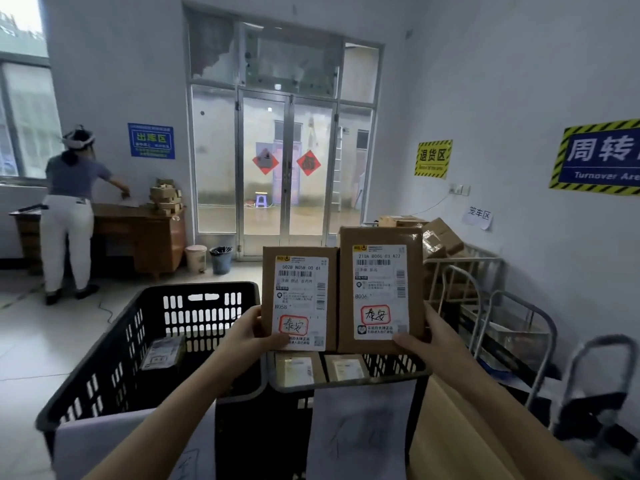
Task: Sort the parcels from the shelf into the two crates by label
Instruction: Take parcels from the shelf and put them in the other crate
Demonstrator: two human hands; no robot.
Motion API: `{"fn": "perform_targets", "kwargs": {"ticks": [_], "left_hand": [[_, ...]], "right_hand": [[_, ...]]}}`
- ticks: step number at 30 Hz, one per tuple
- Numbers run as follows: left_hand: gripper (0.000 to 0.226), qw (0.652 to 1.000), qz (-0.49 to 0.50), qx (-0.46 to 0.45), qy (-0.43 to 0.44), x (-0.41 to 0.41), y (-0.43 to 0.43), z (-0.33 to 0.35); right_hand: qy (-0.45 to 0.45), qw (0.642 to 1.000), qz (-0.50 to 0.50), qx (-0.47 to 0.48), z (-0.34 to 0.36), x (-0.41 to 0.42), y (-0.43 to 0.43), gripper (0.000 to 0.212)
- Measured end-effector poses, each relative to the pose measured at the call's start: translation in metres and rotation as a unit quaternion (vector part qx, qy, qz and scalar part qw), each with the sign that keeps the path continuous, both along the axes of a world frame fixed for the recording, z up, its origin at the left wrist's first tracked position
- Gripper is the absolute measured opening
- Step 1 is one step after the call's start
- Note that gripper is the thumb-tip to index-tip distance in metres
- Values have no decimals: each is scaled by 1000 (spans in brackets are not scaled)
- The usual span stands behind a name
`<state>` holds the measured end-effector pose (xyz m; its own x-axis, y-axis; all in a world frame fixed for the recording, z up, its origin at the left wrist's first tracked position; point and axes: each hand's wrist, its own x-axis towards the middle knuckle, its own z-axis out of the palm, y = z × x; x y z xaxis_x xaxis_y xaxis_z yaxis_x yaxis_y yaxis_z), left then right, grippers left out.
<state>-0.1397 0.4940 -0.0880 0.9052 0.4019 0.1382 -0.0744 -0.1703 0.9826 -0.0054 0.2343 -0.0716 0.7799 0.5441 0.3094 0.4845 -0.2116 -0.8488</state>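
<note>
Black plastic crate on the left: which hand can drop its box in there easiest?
Left, probably. The left hand, holding the smaller brown cardboard parcel, is right beside that slotted black plastic crate; the right hand is farther away, past the larger brown parcel.

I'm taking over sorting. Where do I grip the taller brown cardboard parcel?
Probably pinch the taller brown cardboard parcel by its free top edge, from above: it stands upright, the right hand holds its bottom right corner, and the smaller brown parcel flanks its left side.

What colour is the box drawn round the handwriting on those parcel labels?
Red, on both the smaller brown cardboard parcel and the larger brown cardboard parcel; head view.
</note>
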Motion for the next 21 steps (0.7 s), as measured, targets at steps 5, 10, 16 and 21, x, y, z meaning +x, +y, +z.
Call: {"fn": "perform_targets", "kwargs": {"ticks": [5,10,16,21], "left_hand": [[63,1000,0,7,6,41,-5,-5],[77,998,9,31,52,76,8,-18],[79,993,-9,31,116,112,26,-40],[64,983,-3,27,183,140,42,-63]], "right_hand": [[22,1000,8,-14,-8,57,6,50],[47,998,6,-28,-28,98,19,47],[74,993,5,-88,-58,140,36,48],[112,987,16,-117,-75,162,57,28]]}}
